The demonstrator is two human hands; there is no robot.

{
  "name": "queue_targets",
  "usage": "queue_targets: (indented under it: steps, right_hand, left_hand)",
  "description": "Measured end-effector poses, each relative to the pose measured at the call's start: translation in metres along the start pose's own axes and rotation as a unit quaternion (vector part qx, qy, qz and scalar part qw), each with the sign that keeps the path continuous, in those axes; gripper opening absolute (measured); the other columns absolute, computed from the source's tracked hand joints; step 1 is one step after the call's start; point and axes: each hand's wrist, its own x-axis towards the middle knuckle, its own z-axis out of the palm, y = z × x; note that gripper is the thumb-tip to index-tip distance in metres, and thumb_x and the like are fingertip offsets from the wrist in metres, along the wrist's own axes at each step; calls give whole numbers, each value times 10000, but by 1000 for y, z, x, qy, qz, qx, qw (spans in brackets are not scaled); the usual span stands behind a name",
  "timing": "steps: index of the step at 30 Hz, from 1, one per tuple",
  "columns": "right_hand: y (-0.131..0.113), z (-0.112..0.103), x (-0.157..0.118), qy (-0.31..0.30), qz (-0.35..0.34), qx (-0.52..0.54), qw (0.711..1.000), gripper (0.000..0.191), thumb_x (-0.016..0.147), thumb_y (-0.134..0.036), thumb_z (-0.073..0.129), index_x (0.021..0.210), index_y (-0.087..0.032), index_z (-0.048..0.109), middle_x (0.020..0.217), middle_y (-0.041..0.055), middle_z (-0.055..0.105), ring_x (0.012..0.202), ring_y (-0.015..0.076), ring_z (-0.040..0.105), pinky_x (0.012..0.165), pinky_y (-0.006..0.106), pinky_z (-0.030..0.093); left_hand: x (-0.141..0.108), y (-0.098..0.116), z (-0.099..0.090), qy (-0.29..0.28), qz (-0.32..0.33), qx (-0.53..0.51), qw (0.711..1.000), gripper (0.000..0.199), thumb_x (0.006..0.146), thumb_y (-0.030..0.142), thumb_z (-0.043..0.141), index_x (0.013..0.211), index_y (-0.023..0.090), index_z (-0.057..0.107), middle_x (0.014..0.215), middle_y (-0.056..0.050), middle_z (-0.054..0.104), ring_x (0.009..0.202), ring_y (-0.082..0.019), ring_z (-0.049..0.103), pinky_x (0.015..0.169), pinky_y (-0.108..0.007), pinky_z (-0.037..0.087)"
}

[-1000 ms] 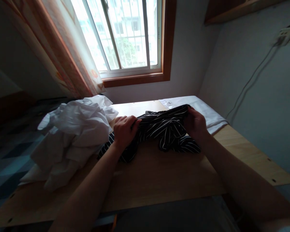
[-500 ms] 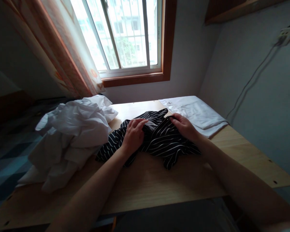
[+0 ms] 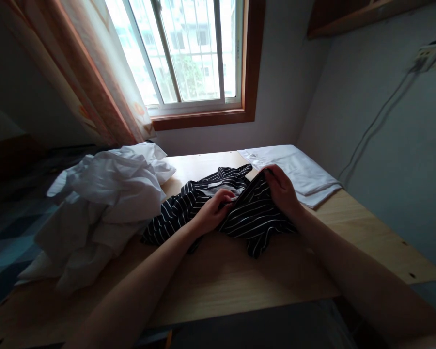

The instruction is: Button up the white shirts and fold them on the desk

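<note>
A black garment with white stripes (image 3: pixel 181 213) lies crumpled on the wooden table (image 3: pixel 203 286); whether it is a shirt I cannot tell. My left hand (image 3: pixel 215 209) pinches an edge near its middle, fingers closed on the cloth. Farther right, my right hand (image 3: pixel 280 190) grips the same edge and holds it raised, so the cloth stretches between both hands. A grey-white inner side shows behind that edge. The lower folds and a loose strip rest on the table in front.
White crumpled cloth (image 3: pixel 112 189) is heaped at the left, partly over the table's side. Folded white cloth (image 3: pixel 294 169) lies at the back right. Behind are a window (image 3: pixel 196 53) and a curtain (image 3: pixel 98 72). A cable (image 3: pixel 370 123) hangs down the right wall.
My left hand has moved right and closed on the garment's edge. My right hand has shifted slightly right and up, and the edge is now pulled straighter.
</note>
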Motion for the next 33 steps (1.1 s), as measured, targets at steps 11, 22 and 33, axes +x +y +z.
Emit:
queue_targets:
  steps: [11,22,33]
  right_hand:
    - [9,2,3,32,69,24,997,242,876,-486,533,845,-250,576,795,9,553,779,190,492,764,325,430]
    - [18,7,7,8,212,123,969,298,764,-515,632,814,-222,647,742,-18,645,741,171,584,702,278,475]
    - [17,8,0,-67,16,-98,993,296,802,-252,563,1070,-217,685,1084,61,678,1059,247,600,994,433,435]
  left_hand:
    - [0,4,6,-5,3,-66,998,241,913,228,567,1116,195,693,1058,-70,753,955,-177,713,870,-325,595]
    - [1,11,10,76,-14,-17,997,227,876,229,639,1080,221,739,1029,-41,767,904,-183,732,834,-301,599]
    - [2,10,10,126,-56,48,989,124,844,239,688,948,221,753,911,-18,780,808,-185,734,773,-288,579]
